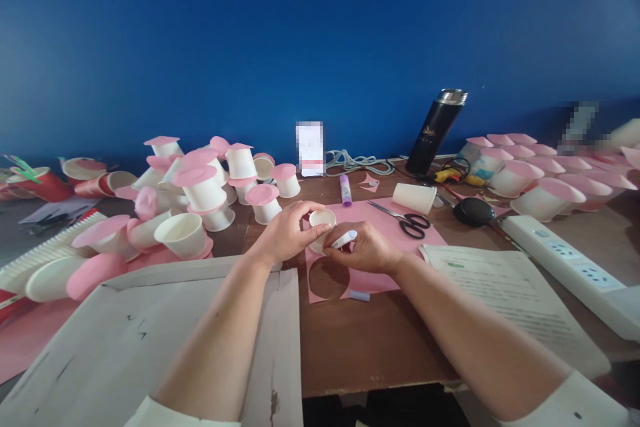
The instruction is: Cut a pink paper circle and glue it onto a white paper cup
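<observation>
Left hand (289, 232) grips paper cup (321, 218), mouth up on pink sheet (376, 282); right hand (369, 248) pinches white pen (344, 239) beside it; tracing seems in hand; next move likely calls for steady cup, pen rounding its base.

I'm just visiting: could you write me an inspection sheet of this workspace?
Surface: brown table, partly covered by a pink paper sheet with a round hole.
Job's things: white paper cup and slim white pen in hand; black-handled metal scissors and purple-and-white glue stick nearby.
Clutter: white paper cups topped with pink paper discs on both sides; printed white pages at right.
Hands: left hand holds the cup in its fingers; right hand grips the pen.
Cables: pale coiled cable at the back; white plastic power strip at right.
Surroundings: plain blue wall; black cylindrical flask.
</observation>
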### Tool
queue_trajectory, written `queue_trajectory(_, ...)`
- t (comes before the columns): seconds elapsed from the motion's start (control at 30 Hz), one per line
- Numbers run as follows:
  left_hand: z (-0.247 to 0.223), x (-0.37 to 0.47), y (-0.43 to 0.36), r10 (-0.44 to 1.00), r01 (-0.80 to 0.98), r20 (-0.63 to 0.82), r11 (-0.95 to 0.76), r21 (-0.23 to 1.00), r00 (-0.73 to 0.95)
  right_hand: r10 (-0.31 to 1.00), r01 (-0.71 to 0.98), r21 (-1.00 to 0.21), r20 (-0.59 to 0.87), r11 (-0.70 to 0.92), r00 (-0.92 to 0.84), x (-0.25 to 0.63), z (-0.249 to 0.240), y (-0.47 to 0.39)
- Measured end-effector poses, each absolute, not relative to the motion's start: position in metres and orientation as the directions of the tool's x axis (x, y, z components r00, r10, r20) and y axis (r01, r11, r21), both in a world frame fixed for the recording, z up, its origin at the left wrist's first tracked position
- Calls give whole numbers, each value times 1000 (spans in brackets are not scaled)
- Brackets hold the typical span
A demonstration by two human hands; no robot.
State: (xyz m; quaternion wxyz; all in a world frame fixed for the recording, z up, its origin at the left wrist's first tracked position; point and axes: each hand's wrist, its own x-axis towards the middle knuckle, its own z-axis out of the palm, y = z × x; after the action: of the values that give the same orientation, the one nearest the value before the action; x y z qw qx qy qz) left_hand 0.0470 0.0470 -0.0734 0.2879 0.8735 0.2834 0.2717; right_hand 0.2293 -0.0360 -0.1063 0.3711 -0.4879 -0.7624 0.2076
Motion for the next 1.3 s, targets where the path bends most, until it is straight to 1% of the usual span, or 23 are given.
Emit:
queue_trajectory(0.17, -73, 47, 46, 646, 337, 321, -683, 648, 692, 904, 563, -708, 348, 427, -249, 232, -107, -35)
queue_trajectory(0.3, -73, 47, 46, 643, 338, 324, -688, 643, 694, 913, 578, -708, 336, 406, -230, 235, -107, -34)
queue_trajectory(0.53, -75, 46, 48, 642, 333, 313, -681, 652, 700, 951, 603, -735, 250, 308, -181, 246, -106, -31)
queue_trajectory(0.9, -74, 46, 46, 650, 347, 305, -676, 650, 696, 977, 641, -742, 202, 200, -70, 254, -93, -30)
queue_trajectory(1.1, -73, 46, 46, 646, 345, 313, -683, 644, 697, 972, 703, -684, 229, 196, -48, 255, -92, -28)
queue_trajectory(1.3, -73, 46, 46, 648, 353, 309, -684, 639, 697, 969, 674, -713, 246, 192, -16, 259, -97, -25)
